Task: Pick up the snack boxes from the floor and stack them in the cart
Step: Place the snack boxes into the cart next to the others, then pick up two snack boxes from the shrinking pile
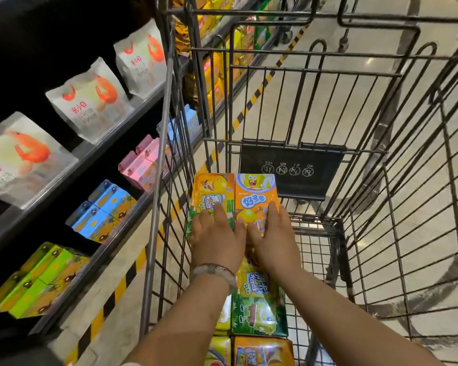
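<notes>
Left hand [217, 239] and right hand [271, 240], fingers extended, press flat on two orange cardboard snack boxes [254, 194] inside the black wire cart [328, 154].

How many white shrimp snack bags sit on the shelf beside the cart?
3, all in a row on the upper shelf left of the cart: nearest bag, middle bag, farthest bag by the cart. More may sit beyond the picture's edge.
</notes>
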Available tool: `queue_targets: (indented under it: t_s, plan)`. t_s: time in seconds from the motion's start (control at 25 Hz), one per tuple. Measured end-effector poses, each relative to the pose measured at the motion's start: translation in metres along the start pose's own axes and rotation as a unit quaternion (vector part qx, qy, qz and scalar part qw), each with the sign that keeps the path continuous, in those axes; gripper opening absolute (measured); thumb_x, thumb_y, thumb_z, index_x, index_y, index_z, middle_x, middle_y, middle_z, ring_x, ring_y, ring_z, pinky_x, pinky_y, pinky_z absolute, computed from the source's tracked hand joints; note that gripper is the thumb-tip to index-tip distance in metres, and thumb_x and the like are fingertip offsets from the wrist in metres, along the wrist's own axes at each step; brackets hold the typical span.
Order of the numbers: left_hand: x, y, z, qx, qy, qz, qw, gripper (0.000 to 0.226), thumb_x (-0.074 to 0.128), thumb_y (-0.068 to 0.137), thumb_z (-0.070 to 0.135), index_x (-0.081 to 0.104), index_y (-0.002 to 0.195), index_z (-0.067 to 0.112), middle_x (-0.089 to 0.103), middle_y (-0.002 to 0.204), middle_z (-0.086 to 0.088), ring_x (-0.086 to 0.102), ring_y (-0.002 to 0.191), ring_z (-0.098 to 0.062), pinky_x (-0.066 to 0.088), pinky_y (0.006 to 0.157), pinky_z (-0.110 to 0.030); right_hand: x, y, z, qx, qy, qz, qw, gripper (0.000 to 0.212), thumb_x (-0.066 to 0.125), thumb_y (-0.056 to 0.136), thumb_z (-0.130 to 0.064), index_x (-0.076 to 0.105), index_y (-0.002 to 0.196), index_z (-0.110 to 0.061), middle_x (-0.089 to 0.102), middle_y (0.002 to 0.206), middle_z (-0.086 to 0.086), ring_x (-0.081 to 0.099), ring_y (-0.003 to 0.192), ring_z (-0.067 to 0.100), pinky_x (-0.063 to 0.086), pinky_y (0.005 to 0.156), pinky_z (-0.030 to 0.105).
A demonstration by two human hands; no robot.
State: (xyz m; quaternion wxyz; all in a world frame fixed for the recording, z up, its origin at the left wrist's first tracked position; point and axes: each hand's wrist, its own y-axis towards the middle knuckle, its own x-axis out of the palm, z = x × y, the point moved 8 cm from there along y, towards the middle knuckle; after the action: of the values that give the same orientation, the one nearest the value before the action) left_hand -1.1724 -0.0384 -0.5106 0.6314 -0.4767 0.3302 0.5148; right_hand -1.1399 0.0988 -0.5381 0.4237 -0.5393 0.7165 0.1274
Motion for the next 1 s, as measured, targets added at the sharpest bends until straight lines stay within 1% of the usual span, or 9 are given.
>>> queue_targets:
  t_s: [0.12, 0.28, 0.48, 0.56, 0.6, 0.72, 0.84, 0.92, 1.0]
  plan:
    - [0.006, 0.003, 0.000, 0.017, 0.046, -0.019, 0.999, 0.055, 0.039, 0.093, 0.035, 0.025, 0.145, 0.023, 0.015, 0.155, -0.008, 0.009, 0.143, -0.026, 0.002, 0.116, -0.044, 0.001, 0.004, -0.001, 0.005, -0.007, -0.011, 1.000, 0.073, 0.046, 0.095, -0.046, 0.008, 0.152, -0.020, 0.005, 0.160, 0.000, 0.030, 0.140, 0.023, 0.042, 0.098, 0.038]
    - [0.006, 0.009, -0.007, 0.013, 0.071, -0.006, 0.997, 0.052, 0.034, 0.097, 0.028, 0.019, 0.147, 0.031, 0.014, 0.153, -0.006, 0.011, 0.140, -0.028, 0.007, 0.117, -0.044, 0.003, 0.006, 0.000, -0.016, 0.011, -0.018, 1.000, 0.075, 0.047, 0.092, -0.050, 0.008, 0.152, -0.024, 0.007, 0.160, -0.001, 0.031, 0.139, 0.022, 0.044, 0.098, 0.039]
    - [0.001, 0.007, -0.008, -0.005, 0.020, -0.002, 1.000, 0.055, 0.035, 0.097, 0.027, 0.015, 0.148, 0.026, 0.015, 0.154, -0.005, 0.010, 0.142, -0.026, 0.007, 0.117, -0.042, -0.015, -0.003, -0.001, -0.040, 0.072, -0.015, 0.996, 0.078, 0.043, 0.080, -0.061, 0.024, 0.148, -0.027, 0.030, 0.151, 0.002, 0.034, 0.137, 0.020, 0.039, 0.107, 0.044]
    - [-0.012, 0.003, -0.001, 0.002, -0.022, -0.013, 1.000, 0.058, 0.039, 0.096, 0.028, 0.015, 0.148, 0.023, 0.013, 0.155, -0.006, 0.010, 0.142, -0.027, 0.011, 0.116, -0.041, -0.030, -0.011, -0.006, -0.047, 0.066, -0.022, 0.996, 0.068, 0.047, 0.087, -0.052, 0.030, 0.146, -0.024, 0.031, 0.152, 0.002, 0.030, 0.140, 0.019, 0.030, 0.113, 0.038]
    - [-0.021, 0.000, 0.006, 0.020, -0.045, -0.024, 0.999, 0.059, 0.040, 0.096, 0.029, 0.015, 0.149, 0.021, 0.012, 0.155, -0.006, 0.011, 0.142, -0.028, 0.013, 0.115, -0.040, -0.040, -0.015, -0.009, -0.048, 0.059, -0.029, 0.997, 0.060, 0.050, 0.092, -0.043, 0.032, 0.145, -0.022, 0.032, 0.152, 0.002, 0.029, 0.140, 0.016, 0.027, 0.112, 0.028]
    - [-0.068, -0.011, 0.038, 0.108, -0.106, -0.056, 0.987, 0.057, 0.041, 0.097, 0.031, 0.019, 0.148, 0.020, 0.016, 0.156, -0.004, 0.016, 0.142, -0.025, 0.018, 0.114, -0.033, -0.081, -0.032, -0.027, -0.049, 0.049, -0.050, 0.996, 0.044, 0.049, 0.097, -0.028, 0.041, 0.139, -0.018, 0.050, 0.130, -0.003, 0.045, 0.114, 0.008, 0.030, 0.083, 0.014]
    - [-0.142, -0.030, 0.066, 0.173, -0.177, -0.082, 0.965, 0.052, 0.041, 0.098, 0.032, 0.026, 0.146, 0.021, 0.026, 0.153, 0.000, 0.025, 0.141, -0.017, 0.021, 0.109, -0.021, -0.132, -0.046, -0.064, -0.053, 0.027, -0.098, 0.993, 0.042, 0.047, 0.098, -0.035, 0.046, 0.136, -0.019, 0.056, 0.132, -0.002, 0.055, 0.112, 0.014, 0.040, 0.079, 0.018]
    - [-0.205, -0.048, 0.077, 0.187, -0.199, -0.087, 0.958, 0.050, 0.043, 0.097, 0.036, 0.032, 0.144, 0.023, 0.033, 0.150, 0.003, 0.032, 0.137, -0.013, 0.024, 0.096, -0.013, -0.178, -0.060, -0.101, -0.087, 0.016, -0.125, 0.988, 0.041, 0.046, 0.098, -0.037, 0.050, 0.134, -0.018, 0.056, 0.133, 0.001, 0.054, 0.109, 0.011, 0.041, 0.072, 0.007]
    - [-0.275, -0.071, 0.093, 0.221, -0.208, -0.089, 0.949, 0.063, 0.053, 0.087, 0.053, 0.039, 0.139, 0.020, 0.042, 0.144, 0.001, 0.046, 0.123, -0.012, 0.031, 0.093, -0.014, -0.238, -0.086, -0.149, -0.133, 0.016, -0.116, 0.984, 0.042, 0.046, 0.097, -0.039, 0.050, 0.134, -0.019, 0.057, 0.128, 0.001, 0.053, 0.105, 0.010, 0.040, 0.073, 0.008]
